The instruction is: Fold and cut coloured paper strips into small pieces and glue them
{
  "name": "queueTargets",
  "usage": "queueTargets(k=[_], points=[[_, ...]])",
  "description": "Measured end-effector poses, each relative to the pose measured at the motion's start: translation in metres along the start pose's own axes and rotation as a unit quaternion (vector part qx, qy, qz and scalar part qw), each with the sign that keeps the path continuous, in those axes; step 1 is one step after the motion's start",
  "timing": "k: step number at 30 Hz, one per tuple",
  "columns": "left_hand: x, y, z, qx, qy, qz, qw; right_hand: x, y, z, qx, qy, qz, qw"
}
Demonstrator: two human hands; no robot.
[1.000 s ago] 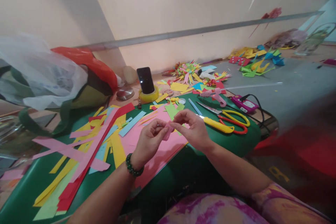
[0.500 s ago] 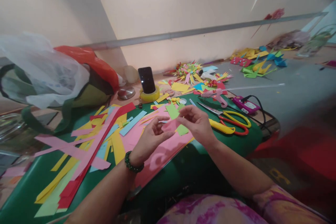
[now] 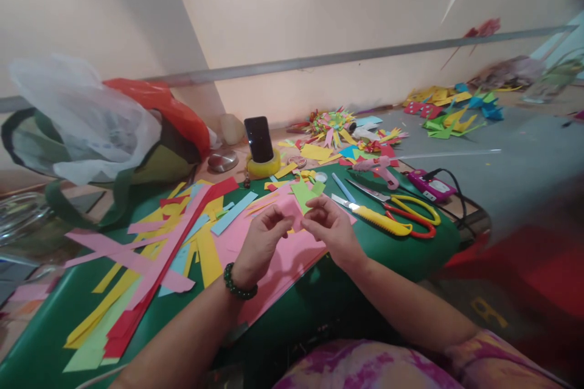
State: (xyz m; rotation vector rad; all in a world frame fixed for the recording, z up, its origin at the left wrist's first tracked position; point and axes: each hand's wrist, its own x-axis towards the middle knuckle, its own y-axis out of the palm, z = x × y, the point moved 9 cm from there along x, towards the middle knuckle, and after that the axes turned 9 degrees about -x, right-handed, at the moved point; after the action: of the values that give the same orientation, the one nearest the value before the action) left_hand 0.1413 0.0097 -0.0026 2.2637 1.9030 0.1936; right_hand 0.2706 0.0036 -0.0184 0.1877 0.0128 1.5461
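Note:
A small piece of pink paper (image 3: 296, 214) is held up between my two hands, above a pink paper sheet (image 3: 274, 289) on a green surface. My left hand (image 3: 263, 240), with a dark green bead bracelet (image 3: 239, 284) at the wrist, pinches the paper's left side. On its right side, the thumb and fingers of my right hand (image 3: 332, 232) are closed. Light green paper pieces (image 3: 303, 196) lie just behind the fingertips. To the right are a yellow-handled utility knife (image 3: 381, 220), scissors with red and yellow handles (image 3: 416, 209) and a blue stick (image 3: 343, 187).
Long coloured paper strips (image 3: 157, 261) lie in a pile at left. Behind stand a phone (image 3: 259, 140) on a yellow tape roll (image 3: 263, 165) and a bag (image 3: 176, 155). A pink glue gun (image 3: 382, 171) and purple power box (image 3: 431, 186) sit at right.
My left fingers, loose and apart half a second ago, have closed on the pink paper again. The paper has turned more upright, and the view has shifted slightly.

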Motion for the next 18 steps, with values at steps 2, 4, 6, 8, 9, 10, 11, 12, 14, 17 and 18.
queueTargets(k=[2,4,6,8,9,10,11,12,14,17,18], points=[[0.000,0.000,0.005,-0.021,-0.021,0.003,1.000,-0.002,0.000,0.003,-0.041,-0.016,0.009,0.999],[0.000,0.004,0.012,-0.037,-0.051,0.016,0.998,-0.005,-0.002,0.006,-0.065,-0.037,-0.007,0.997],[-0.002,0.008,0.018,-0.046,-0.077,0.034,0.995,-0.008,-0.003,0.007,-0.084,-0.056,-0.026,0.995],[-0.002,0.010,0.020,-0.060,-0.090,0.043,0.993,-0.010,-0.001,0.008,-0.116,-0.071,-0.019,0.990],[-0.002,0.009,0.021,-0.072,-0.095,0.046,0.992,-0.010,-0.001,0.010,-0.139,-0.082,-0.006,0.987],[-0.002,0.008,0.021,-0.084,-0.100,0.048,0.990,-0.011,-0.001,0.013,-0.170,-0.097,0.010,0.981],[-0.001,0.007,0.022,-0.093,-0.109,0.052,0.988,-0.012,-0.004,0.018,-0.213,-0.118,0.026,0.969],[-0.001,0.006,0.022,-0.096,-0.121,0.059,0.986,-0.012,-0.010,0.024,-0.271,-0.145,0.033,0.951],[-0.001,0.004,0.024,-0.089,-0.151,0.078,0.981,-0.012,-0.033,0.035,-0.426,-0.195,0.017,0.883],[0.000,0.002,0.024,-0.074,-0.184,0.111,0.974,-0.002,-0.087,0.029,-0.665,-0.159,-0.058,0.728],[0.000,0.002,0.024,-0.075,-0.189,0.120,0.972,0.002,-0.102,0.020,-0.720,-0.125,-0.055,0.681]])
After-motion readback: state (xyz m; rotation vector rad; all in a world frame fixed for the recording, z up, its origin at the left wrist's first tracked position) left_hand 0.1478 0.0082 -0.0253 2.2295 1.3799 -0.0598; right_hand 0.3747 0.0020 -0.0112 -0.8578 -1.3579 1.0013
